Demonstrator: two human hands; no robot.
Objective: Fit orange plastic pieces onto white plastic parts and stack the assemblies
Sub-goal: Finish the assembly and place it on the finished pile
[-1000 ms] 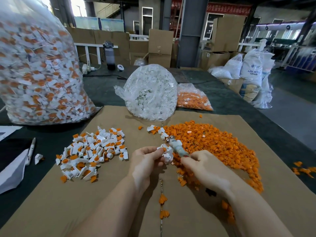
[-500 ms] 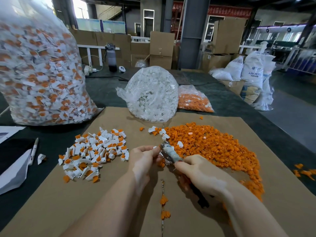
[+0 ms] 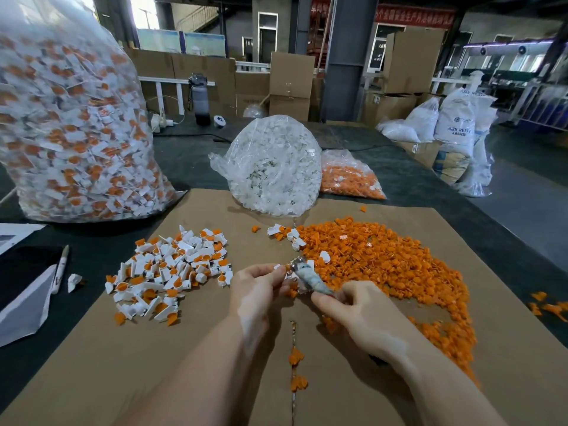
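Brown cardboard sheet is laid over the dark surface and carries the work. On its right half a wide heap of orange pieces is spread; on its left half a smaller pile of finished assemblies, white with orange inserts, is gathered. A few loose white parts lie at the far left edge of the orange heap.

Near the middle of the sheet both hands are brought close together. The left hand is seen with thumb and forefinger pinched on a small white part; its fingers are curled round it. The right hand has its fingers clamped on a grey tapered tool, whose tip points up and left and meets the held part just beside the left fingertips. Whether an orange piece is already seated in that part cannot be told.

Farther back, three clear bags are noted: a large bag of assemblies at the far left, a bag of white parts at centre, and a flatter bag of orange pieces just right of it. A marker pen and white paper lie on the dark surface at the left. Scattered orange pieces lie along the sheet's centre seam, near the wrists.
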